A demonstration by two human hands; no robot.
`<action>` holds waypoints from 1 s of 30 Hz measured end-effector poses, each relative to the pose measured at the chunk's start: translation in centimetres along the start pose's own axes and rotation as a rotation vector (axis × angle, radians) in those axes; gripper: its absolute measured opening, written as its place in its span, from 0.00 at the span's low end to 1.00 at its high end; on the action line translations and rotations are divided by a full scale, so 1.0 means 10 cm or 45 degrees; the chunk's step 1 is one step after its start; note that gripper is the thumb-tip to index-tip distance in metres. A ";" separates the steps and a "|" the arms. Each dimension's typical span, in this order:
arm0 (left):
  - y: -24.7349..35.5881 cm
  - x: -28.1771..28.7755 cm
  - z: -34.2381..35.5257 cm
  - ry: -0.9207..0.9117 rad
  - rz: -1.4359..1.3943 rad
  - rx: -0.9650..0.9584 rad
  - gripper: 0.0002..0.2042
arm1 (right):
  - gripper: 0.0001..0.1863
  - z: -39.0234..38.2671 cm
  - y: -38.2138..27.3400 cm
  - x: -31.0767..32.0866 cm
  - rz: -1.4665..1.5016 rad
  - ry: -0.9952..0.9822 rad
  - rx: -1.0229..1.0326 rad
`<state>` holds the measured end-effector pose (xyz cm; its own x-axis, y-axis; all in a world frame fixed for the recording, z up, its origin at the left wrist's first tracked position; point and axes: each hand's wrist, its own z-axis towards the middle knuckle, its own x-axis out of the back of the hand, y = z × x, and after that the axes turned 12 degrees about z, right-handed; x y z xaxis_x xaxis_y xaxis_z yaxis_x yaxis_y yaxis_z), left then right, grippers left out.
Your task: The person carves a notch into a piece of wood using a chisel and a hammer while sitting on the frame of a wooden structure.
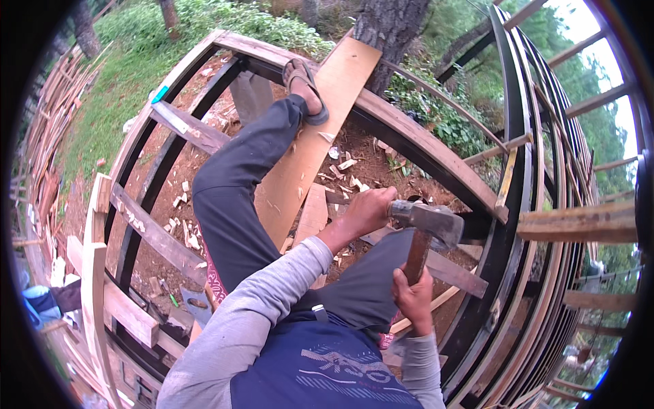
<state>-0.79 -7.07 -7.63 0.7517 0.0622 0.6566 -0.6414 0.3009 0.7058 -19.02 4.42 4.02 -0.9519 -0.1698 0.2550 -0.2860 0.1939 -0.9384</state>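
Head view looks down on a person sitting on a wooden and dark metal frame above bare earth. No container shows; wood chips lie loose on the soil at the centre of the frame.

Just right of centre is a hammer. Its grey metal head, blocky and dull, lies crosswise, and its brown wooden handle runs down from it toward the lower middle. The left hand has its grip closed over the left end of the metal head. The right hand has its grip closed round the lower part of the handle, thumb up along the wood.

A long pale plank slants from upper centre down toward the middle, and a sandalled foot rests on its upper part. Dark trousers and grey sleeves fill the lower middle. Stacked timber lines the left edge.
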 end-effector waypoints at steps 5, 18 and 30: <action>-0.05 0.31 -0.08 0.110 -0.155 -0.074 0.13 | 0.11 -0.23 -0.28 0.22 0.553 0.111 -0.079; 0.04 0.22 -0.87 0.012 0.112 -0.415 0.15 | 0.10 -0.53 1.15 0.02 0.948 0.078 -0.564; 0.46 0.00 0.28 0.155 0.251 -0.366 0.10 | 0.13 -0.04 1.05 0.16 0.967 0.073 -0.710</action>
<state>-4.19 -8.35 -3.59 0.6416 0.2537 0.7239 -0.7197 0.5256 0.4537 -23.58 6.54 -5.39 -0.9049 0.2367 -0.3537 0.4156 0.6703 -0.6148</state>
